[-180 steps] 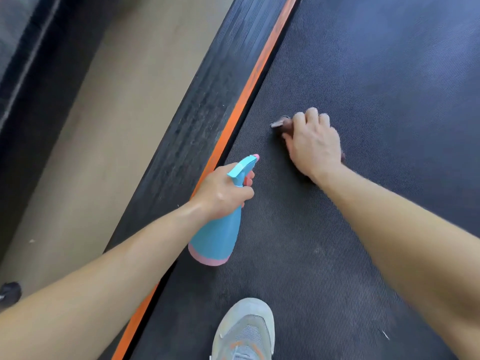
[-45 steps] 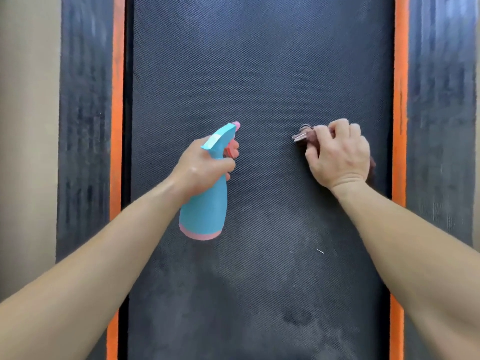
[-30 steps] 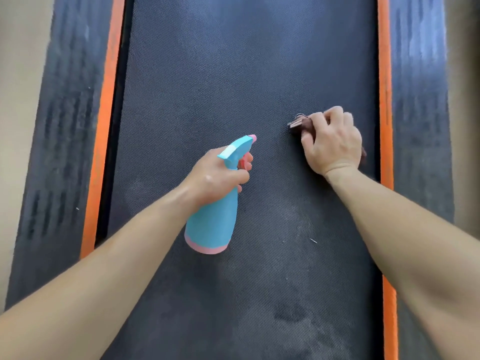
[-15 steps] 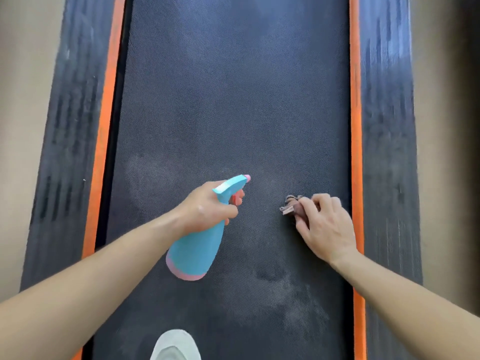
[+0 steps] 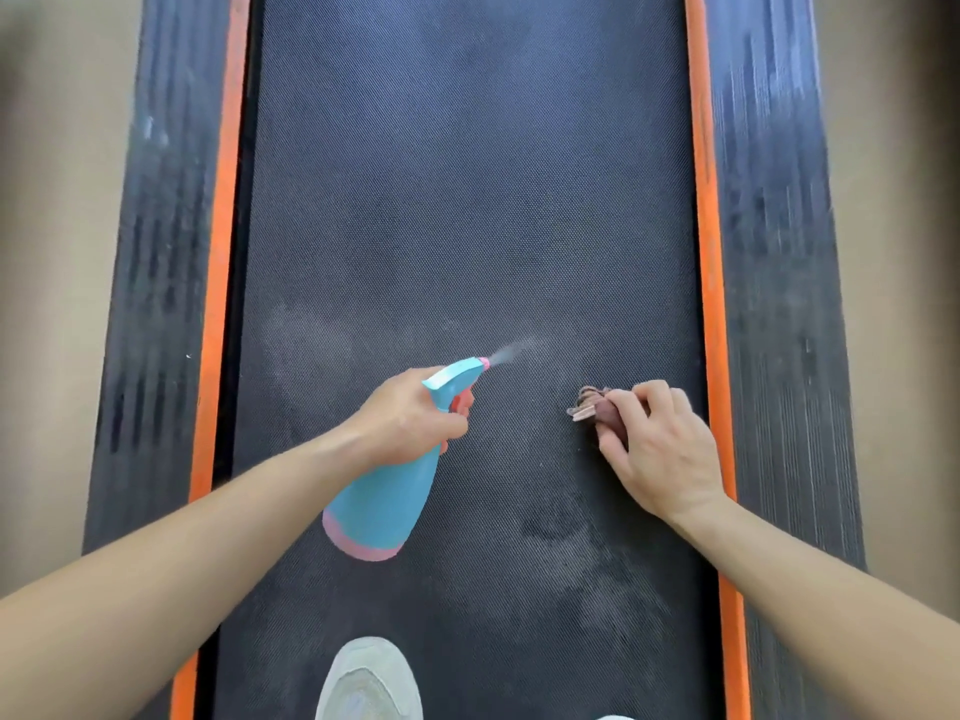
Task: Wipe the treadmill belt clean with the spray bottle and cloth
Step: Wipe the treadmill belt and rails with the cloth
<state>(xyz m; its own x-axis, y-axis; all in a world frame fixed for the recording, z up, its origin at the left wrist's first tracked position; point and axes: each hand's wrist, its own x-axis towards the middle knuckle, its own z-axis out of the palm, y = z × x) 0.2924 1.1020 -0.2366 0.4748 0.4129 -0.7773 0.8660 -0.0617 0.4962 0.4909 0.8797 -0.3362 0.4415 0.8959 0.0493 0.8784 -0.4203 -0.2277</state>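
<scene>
**Spraying mid-belt, cloth held ready**

Gripping the turquoise spray bottle (image 5: pixel 384 506) by its neck in the left hand (image 5: pixel 410 418), squeezing the pink trigger and sending a fine mist (image 5: pixel 511 351) far and to the right. Clutching a bunched brown cloth (image 5: pixel 589 407) in the curled fingers of the right hand (image 5: pixel 660 459), low over the treadmill belt (image 5: pixel 467 200), near its right side and just right of the mist; cannot tell whether touching.

To do this well: aim low at the dull, dusty patches in mid-belt, spray lightly, then follow at once with the cloth. Probably better to spread the cloth flat than to leave it wadded. Work in long strokes across the width.

Stop each stroke at the orange strips (image 5: pixel 223 252) on the left and right, short of the ribbed black side rails (image 5: pixel 156 252) beyond them. Plenty of open belt toward the far end. Less on the near side, beside a grey shoe (image 5: pixel 369 683) planted at the near edge of view. Avoid stepping on freshly wetted belt, likely slippery.
</scene>
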